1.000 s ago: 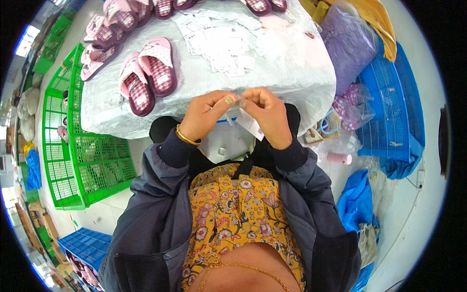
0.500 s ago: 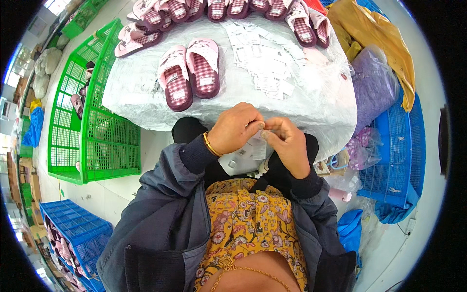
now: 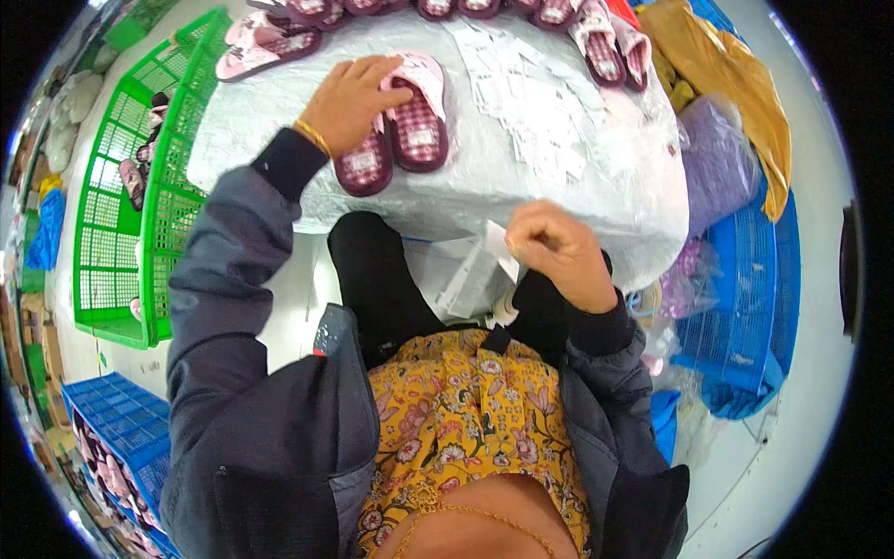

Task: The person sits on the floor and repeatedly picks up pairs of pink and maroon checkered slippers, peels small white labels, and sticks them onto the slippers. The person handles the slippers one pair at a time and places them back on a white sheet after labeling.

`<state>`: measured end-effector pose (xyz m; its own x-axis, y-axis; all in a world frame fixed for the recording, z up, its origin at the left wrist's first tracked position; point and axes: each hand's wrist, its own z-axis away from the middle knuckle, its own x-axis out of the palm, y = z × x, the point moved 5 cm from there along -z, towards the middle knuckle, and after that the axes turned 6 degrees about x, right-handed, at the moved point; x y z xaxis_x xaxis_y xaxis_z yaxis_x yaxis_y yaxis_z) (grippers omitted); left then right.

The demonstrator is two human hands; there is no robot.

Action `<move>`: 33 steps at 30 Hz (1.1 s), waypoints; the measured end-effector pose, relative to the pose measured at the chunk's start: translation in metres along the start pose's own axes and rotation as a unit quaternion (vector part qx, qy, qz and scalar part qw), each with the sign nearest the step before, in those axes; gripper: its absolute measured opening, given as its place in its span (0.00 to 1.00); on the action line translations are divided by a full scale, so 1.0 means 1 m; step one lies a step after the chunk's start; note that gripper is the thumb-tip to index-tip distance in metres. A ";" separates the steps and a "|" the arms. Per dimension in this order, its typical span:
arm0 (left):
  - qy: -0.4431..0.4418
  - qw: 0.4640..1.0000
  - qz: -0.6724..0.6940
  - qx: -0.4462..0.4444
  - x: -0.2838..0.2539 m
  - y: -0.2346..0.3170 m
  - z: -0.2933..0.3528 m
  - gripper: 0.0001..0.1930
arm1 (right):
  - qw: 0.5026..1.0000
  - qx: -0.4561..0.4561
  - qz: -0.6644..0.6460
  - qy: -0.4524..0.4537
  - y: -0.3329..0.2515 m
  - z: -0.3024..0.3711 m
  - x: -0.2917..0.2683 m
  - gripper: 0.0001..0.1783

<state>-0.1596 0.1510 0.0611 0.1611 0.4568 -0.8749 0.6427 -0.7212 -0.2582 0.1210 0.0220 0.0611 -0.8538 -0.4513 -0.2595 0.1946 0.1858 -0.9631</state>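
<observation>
A pair of pink slippers with dark red checked insoles lies on the plastic-covered table (image 3: 251,154). My left hand (image 3: 349,102) reaches over the left slipper (image 3: 365,170), covering most of its upper. Its fingers grip the upper of the right slipper (image 3: 421,135), with the thumb at that slipper's opening. Closer to me, above my lap, my right hand (image 3: 557,250) pinches a small white paper tag (image 3: 501,250). A strip of white printed paper (image 3: 468,284) is visible lower down, between my knees.
More slippers (image 3: 601,47) line the table's far edge. White printed tags (image 3: 531,121) are spread at its centre right. A green crate (image 3: 172,233) stands left, a blue crate (image 3: 130,424) lower left, blue baskets (image 3: 736,317) right. Purple wrapped goods (image 3: 722,154) lie beside the table.
My hands were together above my lap and have parted. The left has moved forward and left onto the slippers; the right has stayed near my lap, with the tag now plainly visible.
</observation>
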 end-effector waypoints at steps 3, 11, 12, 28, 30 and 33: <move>-0.074 0.997 -0.015 0.034 0.020 -0.009 -0.009 0.25 | 0.992 -0.055 -0.106 -0.026 -0.028 0.003 -0.006 0.04; -0.165 0.983 -0.081 -0.010 0.034 -0.017 -0.031 0.13 | 0.975 -0.116 -0.188 -0.008 -0.065 -0.002 -0.002 0.05; -0.174 0.982 -0.074 -0.008 0.028 -0.019 -0.031 0.11 | 0.973 -0.133 -0.184 -0.029 -0.072 -0.009 0.002 0.05; -0.102 0.988 0.115 -0.018 0.019 -0.005 -0.038 0.15 | 0.982 0.099 -0.134 0.086 0.052 -0.162 0.035 0.10; -0.098 0.987 0.120 -0.047 0.026 -0.008 -0.040 0.15 | 0.983 0.113 -0.059 0.130 0.063 -0.170 0.036 0.12; -0.090 0.986 0.105 -0.092 0.037 -0.009 -0.041 0.13 | 0.978 0.117 0.045 0.165 0.065 -0.175 0.036 0.15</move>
<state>-0.1284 0.1957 0.0482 0.1804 0.1953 -0.9640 0.7373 -0.6755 0.0011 0.0183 0.1707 0.0013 -0.9300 -0.1294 -0.3441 0.3483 -0.0099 -0.9373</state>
